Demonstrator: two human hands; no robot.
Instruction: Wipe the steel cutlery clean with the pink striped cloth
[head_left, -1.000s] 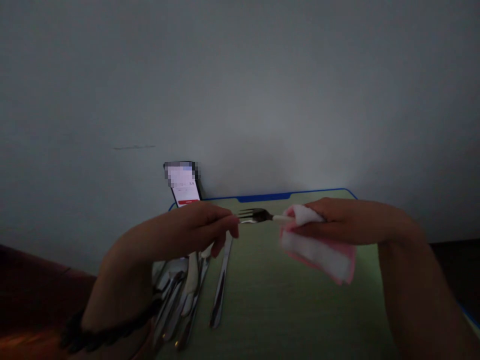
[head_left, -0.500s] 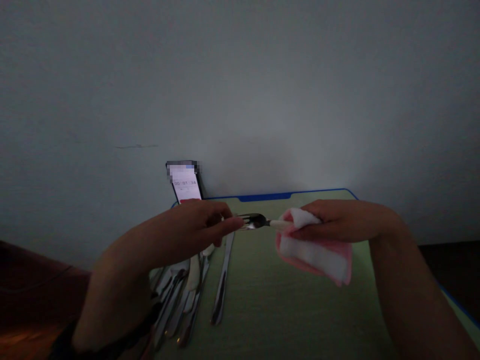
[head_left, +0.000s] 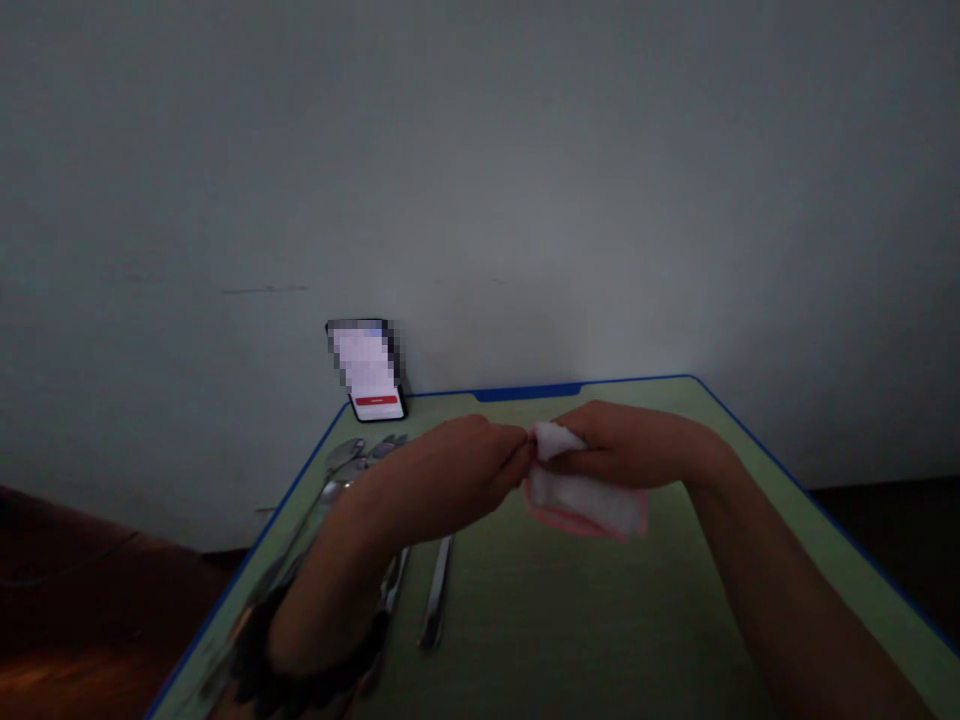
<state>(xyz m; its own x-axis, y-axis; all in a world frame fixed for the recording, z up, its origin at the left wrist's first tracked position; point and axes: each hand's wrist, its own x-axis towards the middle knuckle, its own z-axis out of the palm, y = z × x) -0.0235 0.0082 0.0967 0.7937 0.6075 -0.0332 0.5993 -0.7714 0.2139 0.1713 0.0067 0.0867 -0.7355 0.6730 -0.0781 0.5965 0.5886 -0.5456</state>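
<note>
right hand grips pink-white cloth, hanging beneath; left hand alongside

Over a pale green table edged in blue, the right hand grips a pink-and-white cloth, and the left hand meets it, fingers curled in at the cloth's near end, hiding whatever lies between. Metal cutlery lies partly covered by the left forearm, which wears a dark band at the wrist. Behind, a lit phone leans against the grey wall.
</note>
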